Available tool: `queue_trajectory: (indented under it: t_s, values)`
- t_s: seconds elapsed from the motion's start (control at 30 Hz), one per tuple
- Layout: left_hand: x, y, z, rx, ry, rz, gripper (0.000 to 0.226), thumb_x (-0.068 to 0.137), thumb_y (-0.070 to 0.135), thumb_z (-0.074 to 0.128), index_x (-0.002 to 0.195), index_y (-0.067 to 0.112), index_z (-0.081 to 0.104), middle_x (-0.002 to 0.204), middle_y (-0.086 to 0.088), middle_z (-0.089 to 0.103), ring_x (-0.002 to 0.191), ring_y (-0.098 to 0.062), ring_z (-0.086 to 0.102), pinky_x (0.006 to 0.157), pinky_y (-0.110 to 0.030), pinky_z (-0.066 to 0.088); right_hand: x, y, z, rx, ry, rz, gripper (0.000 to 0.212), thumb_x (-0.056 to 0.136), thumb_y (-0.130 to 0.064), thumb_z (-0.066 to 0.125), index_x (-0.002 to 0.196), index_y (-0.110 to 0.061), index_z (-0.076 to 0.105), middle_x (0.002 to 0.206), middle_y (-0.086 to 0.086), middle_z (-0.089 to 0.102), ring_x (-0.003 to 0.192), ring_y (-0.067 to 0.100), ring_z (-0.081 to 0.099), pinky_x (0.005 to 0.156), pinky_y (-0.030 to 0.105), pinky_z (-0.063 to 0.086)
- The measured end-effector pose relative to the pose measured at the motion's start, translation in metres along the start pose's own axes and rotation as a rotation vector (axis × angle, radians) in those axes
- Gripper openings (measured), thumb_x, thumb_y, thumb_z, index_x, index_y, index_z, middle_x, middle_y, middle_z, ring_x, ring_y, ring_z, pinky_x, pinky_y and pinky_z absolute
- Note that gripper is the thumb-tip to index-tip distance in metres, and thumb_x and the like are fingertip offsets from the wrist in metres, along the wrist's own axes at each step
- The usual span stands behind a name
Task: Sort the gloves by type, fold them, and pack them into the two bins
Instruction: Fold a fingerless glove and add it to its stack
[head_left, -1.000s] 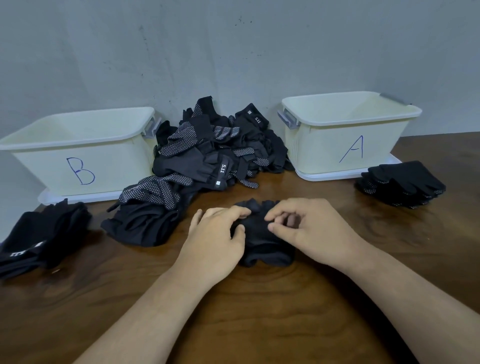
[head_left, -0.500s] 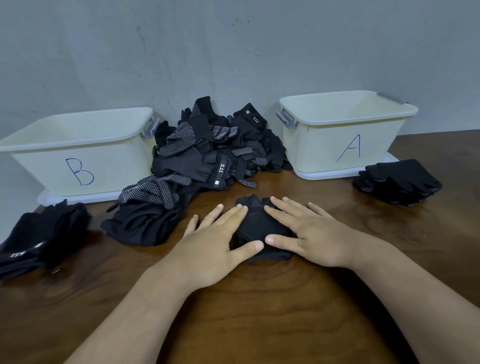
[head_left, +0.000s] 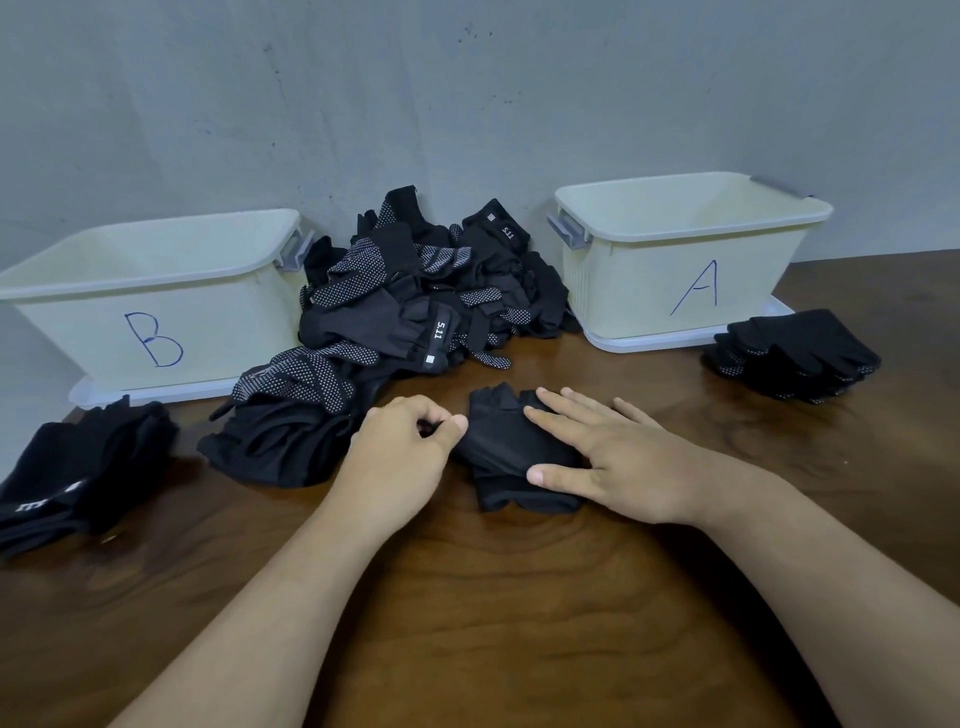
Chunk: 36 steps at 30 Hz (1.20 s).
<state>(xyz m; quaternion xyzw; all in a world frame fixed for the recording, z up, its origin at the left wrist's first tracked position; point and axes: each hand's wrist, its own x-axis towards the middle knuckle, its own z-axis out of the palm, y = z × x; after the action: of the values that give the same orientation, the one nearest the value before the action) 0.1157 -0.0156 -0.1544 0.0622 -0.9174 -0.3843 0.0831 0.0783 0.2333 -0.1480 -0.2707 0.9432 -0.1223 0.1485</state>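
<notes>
"Watching that folded glove (head_left: 511, 452), what worries you most?"

"It springing open. The right hand (head_left: 618, 460) lies flat on it, fingers straight and spread. It grips nothing and only presses down. If that palm lifts before the left hand (head_left: 400, 457) has a proper hold, I'd expect the fabric to unfold itself."

"What is the left hand doing?"

"It's curled, with thumb and fingertips pinching the glove's left edge, as far as I can tell. The knuckles hide how much cloth it has. A thin pinch could drag one layer out and spoil the fold."

"Anything nearby to snag?"

"The loose pile (head_left: 415, 322) sits just beyond the left hand, against the wall between bin B (head_left: 156, 332) and bin A (head_left: 675, 280). A careless sweep could hook a dotted glove out of it and carry it along, putting the wrong type in a stack."

"Which stack should this one join?"

"I can't tell, because it shows plain black. The left stack (head_left: 78, 467) lies before bin B and the right stack (head_left: 795, 353) beside bin A, both well apart from the hands."

"So where exactly is the glove?"

"It's on the table (head_left: 493, 597), straight ahead of the person, between the hands. It lies under the right palm, with its left edge at the left fingertips."
</notes>
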Motion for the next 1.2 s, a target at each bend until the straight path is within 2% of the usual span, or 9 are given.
queue_trajectory:
  t_s: [0.07, 0.13, 0.23, 0.37, 0.53, 0.73, 0.9, 1.07, 1.2]
  values:
    - [-0.003, 0.005, -0.003, -0.075, -0.03, 0.014, 0.024, 0.103, 0.048, 0.061, 0.087, 0.029, 0.063, 0.082, 0.011, 0.075, 0.078, -0.012, 0.068, 0.074, -0.033, 0.05, -0.001, -0.001, -0.001, -0.002, -0.003, 0.0, 0.08, 0.098, -0.08, 0.031, 0.167, -0.049, 0.005, 0.172, -0.028, -0.013, 0.157, -0.007, -0.017, 0.132, 0.041, -0.008]
    - [-0.007, 0.01, -0.002, -0.094, -0.058, 0.025, 0.019, 0.105, 0.043, 0.06, 0.093, 0.029, 0.059, 0.078, 0.011, 0.077, 0.072, -0.011, 0.07, 0.072, -0.032, 0.051, -0.001, 0.0, 0.0, 0.0, -0.004, 0.0, 0.08, 0.098, -0.079, 0.032, 0.167, -0.049, 0.006, 0.172, -0.028, -0.012, 0.157, -0.007, -0.017, 0.132, 0.042, -0.009]
    - [-0.004, 0.013, -0.005, -0.222, -0.065, 0.008, 0.002, 0.105, 0.028, 0.063, 0.102, 0.029, 0.063, 0.084, 0.008, 0.078, 0.075, -0.004, 0.071, 0.074, -0.025, 0.046, -0.001, 0.0, 0.0, 0.011, -0.001, -0.002, 0.08, 0.098, -0.079, 0.032, 0.167, -0.047, 0.008, 0.172, -0.028, -0.012, 0.157, -0.006, -0.017, 0.132, 0.042, -0.009]
    - [0.006, 0.007, -0.021, -0.477, -0.2, -0.114, 0.027, 0.081, 0.025, 0.064, 0.106, 0.028, 0.075, 0.104, 0.004, 0.081, 0.084, -0.008, 0.07, 0.076, -0.031, 0.043, -0.001, 0.0, 0.0, 0.023, 0.006, -0.004, 0.081, 0.097, -0.08, 0.032, 0.167, -0.047, 0.009, 0.172, -0.029, -0.011, 0.157, -0.007, -0.016, 0.132, 0.043, -0.008]
    - [0.002, 0.001, -0.017, -0.345, -0.222, -0.065, 0.02, 0.096, 0.015, 0.075, 0.112, 0.026, 0.073, 0.1, 0.007, 0.08, 0.095, -0.006, 0.075, 0.096, -0.026, 0.052, 0.0, 0.0, 0.001, 0.03, 0.011, -0.001, 0.08, 0.097, -0.08, 0.034, 0.167, -0.049, 0.01, 0.172, -0.03, -0.009, 0.156, -0.009, -0.015, 0.132, 0.041, -0.009]
    - [0.004, 0.0, -0.018, -0.213, -0.08, -0.057, 0.013, 0.095, 0.013, 0.076, 0.102, 0.021, 0.068, 0.084, 0.004, 0.078, 0.076, -0.015, 0.072, 0.08, -0.035, 0.057, -0.002, -0.001, -0.002, 0.031, 0.002, 0.002, 0.079, 0.097, -0.079, 0.036, 0.166, -0.05, 0.011, 0.172, -0.03, -0.008, 0.156, -0.009, -0.014, 0.132, 0.04, -0.008]
    - [-0.002, 0.004, -0.013, -0.017, -0.061, -0.006, 0.011, 0.098, 0.021, 0.071, 0.097, 0.031, 0.067, 0.083, 0.014, 0.073, 0.075, -0.005, 0.069, 0.07, -0.022, 0.052, -0.003, 0.001, -0.003, 0.033, -0.011, 0.008, 0.082, 0.094, -0.083, 0.034, 0.166, -0.051, 0.009, 0.171, -0.031, -0.01, 0.157, -0.006, -0.015, 0.131, 0.039, -0.008]
    - [0.002, -0.002, -0.029, -0.297, -0.228, -0.05, 0.032, 0.093, -0.004, 0.066, 0.108, 0.024, 0.072, 0.098, 0.007, 0.08, 0.082, -0.007, 0.069, 0.093, -0.032, 0.051, -0.002, 0.002, -0.002, 0.055, -0.013, 0.003, 0.083, 0.093, -0.083, 0.035, 0.166, -0.052, 0.01, 0.171, -0.032, -0.011, 0.156, -0.007, -0.017, 0.131, 0.039, -0.01]
    - [0.002, -0.005, -0.03, -0.362, -0.258, -0.036, 0.035, 0.094, -0.005, 0.063, 0.108, 0.025, 0.075, 0.106, 0.004, 0.079, 0.088, -0.008, 0.069, 0.091, -0.032, 0.049, -0.002, 0.002, -0.001, 0.06, -0.012, 0.004, 0.082, 0.093, -0.083, 0.036, 0.165, -0.052, 0.011, 0.171, -0.032, -0.01, 0.156, -0.008, -0.017, 0.131, 0.039, -0.011]
